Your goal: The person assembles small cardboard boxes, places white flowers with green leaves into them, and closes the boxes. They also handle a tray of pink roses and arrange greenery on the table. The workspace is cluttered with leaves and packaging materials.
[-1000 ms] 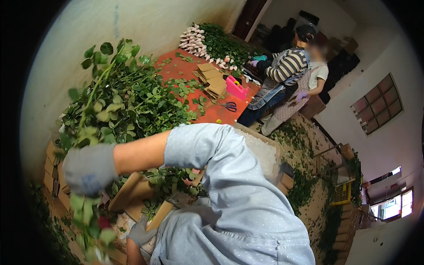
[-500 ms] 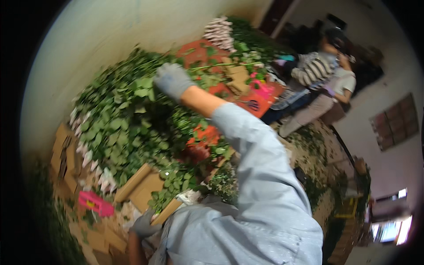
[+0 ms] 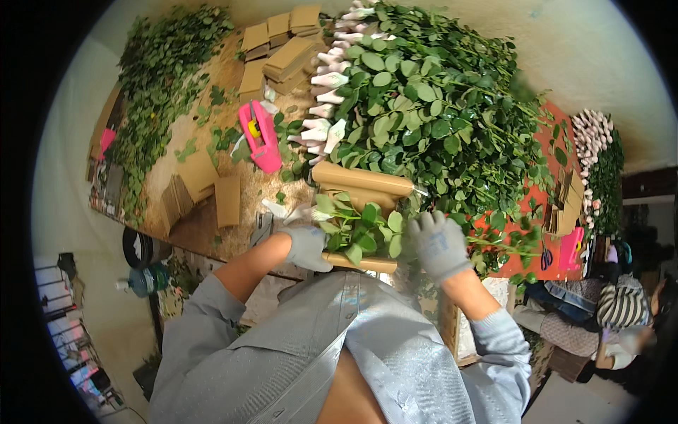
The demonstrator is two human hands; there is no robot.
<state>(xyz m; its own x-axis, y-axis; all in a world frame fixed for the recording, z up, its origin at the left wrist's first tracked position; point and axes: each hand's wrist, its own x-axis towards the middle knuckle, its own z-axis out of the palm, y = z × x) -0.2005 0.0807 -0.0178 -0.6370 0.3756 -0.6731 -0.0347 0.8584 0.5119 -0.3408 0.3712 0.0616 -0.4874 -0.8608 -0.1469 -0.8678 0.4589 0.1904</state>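
My left hand [image 3: 308,247], in a grey glove, is at the left end of a brown cardboard-covered holder [image 3: 364,185]. Its fingers are partly hidden beside the holder's near edge. A small bunch of leafy green stems [image 3: 364,230] lies in the holder, with pale wrapped heads [image 3: 289,210] at its left end. My right hand [image 3: 438,246], also gloved, is just right of the holder with its fingers curled closed. Whatever it grips cannot be made out; leafy stems show beyond it to the right. Behind lies a big pile of leafy stems [image 3: 438,120] with white-netted flower heads [image 3: 328,109] along its left side.
A pink tape dispenser [image 3: 260,138] and cardboard pieces [image 3: 286,60] lie on the table's left. Folded cardboard [image 3: 567,201], scissors [image 3: 546,258] and another pink dispenser [image 3: 571,249] are on the red surface at right. A person in a striped sleeve [image 3: 623,304] works beyond.
My right hand has come back from over the leafy pile to beside the holder. The view has swung, so the table's left side now shows. My left hand stays at the holder.
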